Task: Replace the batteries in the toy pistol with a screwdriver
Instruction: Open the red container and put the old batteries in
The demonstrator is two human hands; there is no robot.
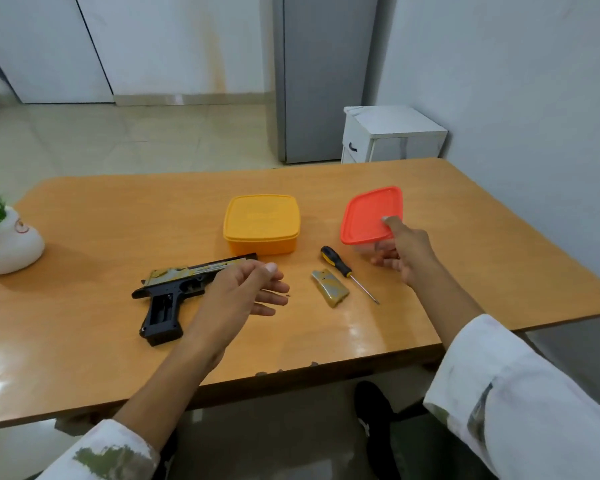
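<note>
The pistol [168,291] lies flat on its side on the desk [118,216], left of centre. Its long axis runs from near left to far right. The muzzle points right and slightly away, toward the yellow box [261,220], and its tip sits just beside that box's near wall. The handle points toward the near edge, and the slot in it is open and dark.

The left hand [243,292] is over the pistol's front half and hides it. Its grip is wide, the fingers loosely spread and pointing right, holding nothing. Whether the palm touches the pistol cannot be told.

The right hand [407,252] has its grip on the red box [368,216], with the thumb on top of the lid's near corner and the fingers curled against the clear wall below.

Between the hands lies the cover [329,287], a small gold-grey piece. Just beside it, to the right, is the screwdriver [340,266]. Its black and yellow handle is at the far end and its tip points near and right.

A plant [7,240] in a white pot stands at the desk's left edge.
</note>
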